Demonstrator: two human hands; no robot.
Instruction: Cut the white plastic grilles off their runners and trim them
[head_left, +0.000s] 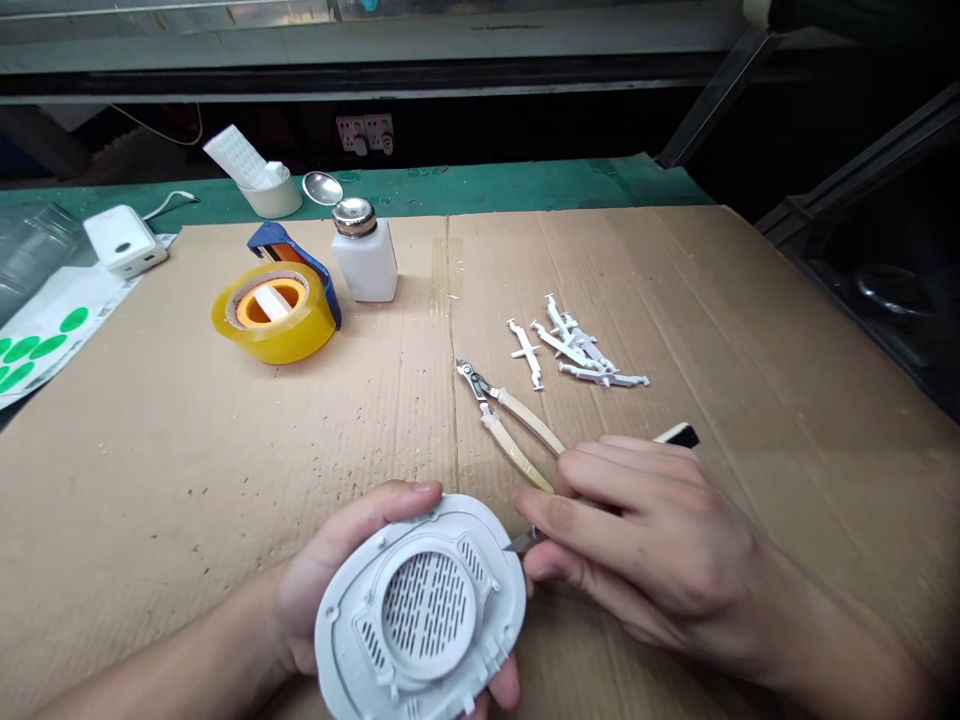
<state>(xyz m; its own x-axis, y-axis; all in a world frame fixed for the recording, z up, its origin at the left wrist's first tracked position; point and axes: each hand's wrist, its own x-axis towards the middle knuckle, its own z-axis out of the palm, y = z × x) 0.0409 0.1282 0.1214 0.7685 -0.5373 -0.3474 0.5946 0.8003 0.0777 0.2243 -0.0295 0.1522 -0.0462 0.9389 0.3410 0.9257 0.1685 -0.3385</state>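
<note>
Cardboard (187, 470) covers most of the green table (525, 185), and the clutter sits away from the hands. A yellow tape roll (274, 318) and a white bottle (365, 258) stand at the back left, with a cup (274, 192), a white box (124, 240) and a sheet of green stickers (37, 345) farther out toward the left edge. Nearer, nippers (510, 425) lie on the cardboard just behind the right hand (652, 545), their handles reaching up to its fingers. A small heap of white plastic offcuts (581, 350) lies a little farther back. The left hand (322, 580) cups a white grille cover (424, 610) from below near the front edge, thumb curled over its top rim, fingers clenched on it, its face tilted up. The right hand pinches a knife (523, 542) like a pen, fingers closed round it, the tip touching the cover's right rim and the black end poking out past the knuckles. Bare cardboard lies open left of the cover and right of the right hand; the cardboard's right edge runs diagonally, well apart from that hand.
</note>
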